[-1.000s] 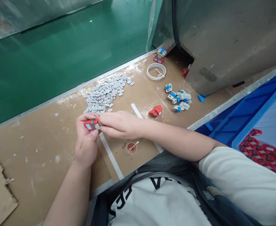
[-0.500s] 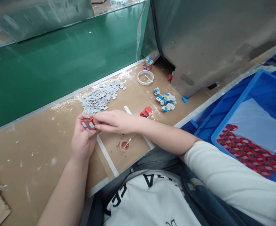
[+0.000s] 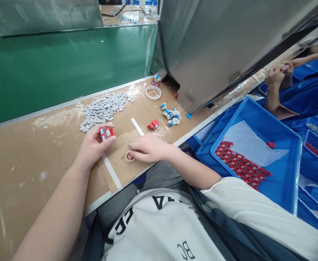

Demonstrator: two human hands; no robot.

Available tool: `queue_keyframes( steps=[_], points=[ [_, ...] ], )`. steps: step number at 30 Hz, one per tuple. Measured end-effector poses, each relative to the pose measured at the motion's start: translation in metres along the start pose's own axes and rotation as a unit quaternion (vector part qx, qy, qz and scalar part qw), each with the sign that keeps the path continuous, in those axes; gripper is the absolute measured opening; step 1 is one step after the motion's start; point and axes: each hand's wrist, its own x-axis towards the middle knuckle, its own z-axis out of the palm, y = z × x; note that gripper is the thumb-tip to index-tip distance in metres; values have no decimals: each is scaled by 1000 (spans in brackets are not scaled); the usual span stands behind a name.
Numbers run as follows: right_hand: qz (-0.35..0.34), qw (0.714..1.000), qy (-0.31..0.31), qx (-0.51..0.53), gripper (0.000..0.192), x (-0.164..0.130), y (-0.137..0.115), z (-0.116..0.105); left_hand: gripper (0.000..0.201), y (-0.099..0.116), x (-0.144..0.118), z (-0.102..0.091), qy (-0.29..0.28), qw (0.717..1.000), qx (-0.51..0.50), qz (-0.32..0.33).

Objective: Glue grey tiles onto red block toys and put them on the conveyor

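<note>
My left hand (image 3: pixel 95 145) is closed round a small red toy vehicle part (image 3: pixel 107 133) with a grey panel and light-blue panes. My right hand (image 3: pixel 148 148) is at a small round cup (image 3: pixel 126 156) of reddish liquid, its fingertips pinched on a cotton swab (image 3: pixel 130 157) that stands in the cup. Those fingers cover most of the swab. Beyond my left hand lies a pile of small grey pieces (image 3: pixel 101 110). A loose red part (image 3: pixel 153 124) lies on the table beyond my right hand.
Several white, blue and yellow parts (image 3: pixel 171 115) lie near a roll of tape (image 3: pixel 153 93). At the back stands a stacked toy (image 3: pixel 156 80). A blue bin (image 3: pixel 286 174) at right holds rows of red parts (image 3: pixel 237 163). A co-worker's hands (image 3: pixel 278 74) are farther off.
My right hand has left the red part and moved right and down to the cup, where it pinches the swab. My left hand still holds the part. The view has turned right.
</note>
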Motion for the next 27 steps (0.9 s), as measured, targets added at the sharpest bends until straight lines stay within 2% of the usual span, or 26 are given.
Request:
queue_keyframes(
  steps=[2,6,11,14,17,20,27],
  points=[
    [-30,1000,10,-2,37,3,-2,1,61,1,0,-2,-11,999,29,-11],
    [-64,997,23,25,38,6,-2,1,77,-4,3,-1,-31,999,12,-41],
    [-11,994,53,98,43,2,6,3,85,-10,4,2,-42,998,-17,-49],
    [32,975,151,159,49,3,12,4,84,-9,3,3,-55,996,14,-65],
    [60,937,279,202,51,13,14,6,77,-6,2,4,-65,994,51,-69],
    [73,914,346,197,54,29,16,7,74,-4,2,5,-65,993,71,-69],
    [44,931,330,151,50,50,19,14,73,-10,3,5,-61,990,108,-62]
  ],
)
